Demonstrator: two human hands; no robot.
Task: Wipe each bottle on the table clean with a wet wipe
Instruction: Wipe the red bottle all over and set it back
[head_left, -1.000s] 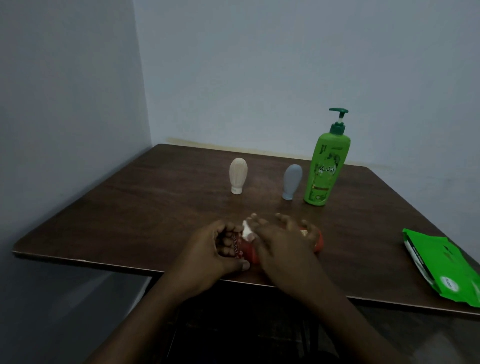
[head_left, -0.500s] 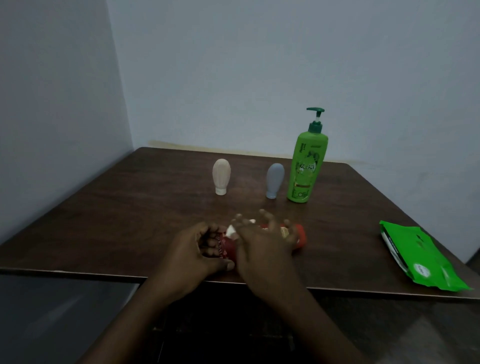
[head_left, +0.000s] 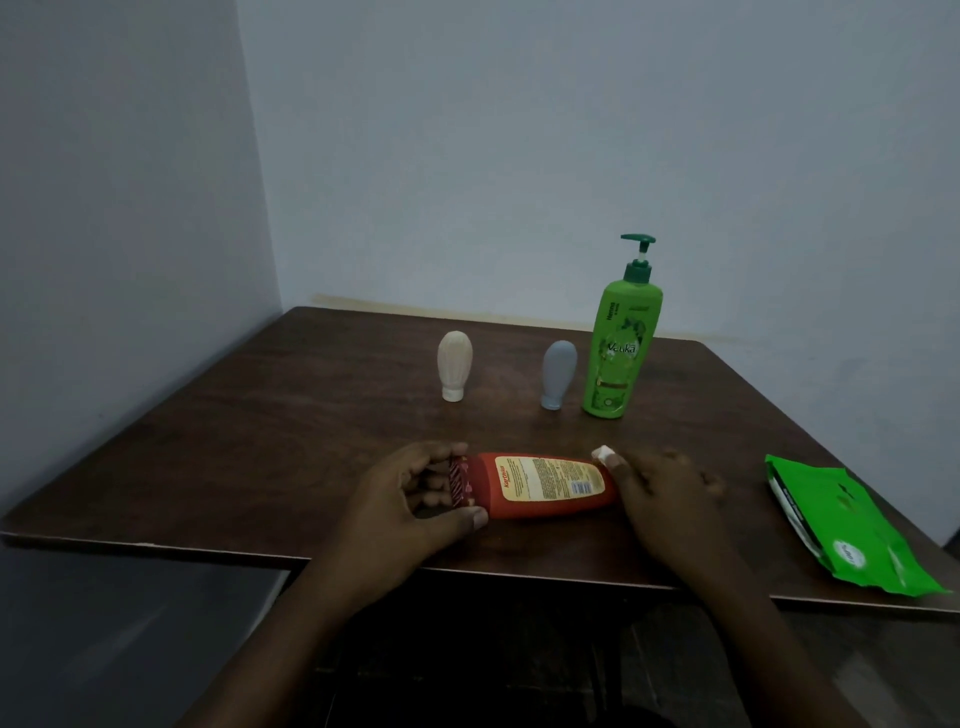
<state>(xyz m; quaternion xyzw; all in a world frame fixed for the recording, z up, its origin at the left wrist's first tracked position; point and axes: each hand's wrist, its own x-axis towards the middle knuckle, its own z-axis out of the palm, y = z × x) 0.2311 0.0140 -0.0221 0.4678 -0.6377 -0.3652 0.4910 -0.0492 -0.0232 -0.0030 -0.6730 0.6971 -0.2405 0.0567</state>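
Note:
A red bottle (head_left: 540, 486) lies on its side near the front edge of the brown table (head_left: 291, 415), label facing up. My left hand (head_left: 410, 499) grips its patterned cap end. At the bottle's right end rests my right hand (head_left: 660, 493), pressing a small white wet wipe (head_left: 602, 453) under its fingers; most of the wipe is hidden. Farther back stand a cream bottle (head_left: 454, 371), a grey bottle (head_left: 558, 374) and a tall green pump bottle (head_left: 621, 348).
A green wet-wipe pack (head_left: 841, 519) lies at the table's right front corner, partly over the edge. Walls close the table in on the left and at the back.
My right hand has slid with the wipe from the bottle's left part to its right end, uncovering the label. The left hand stays on the cap end.

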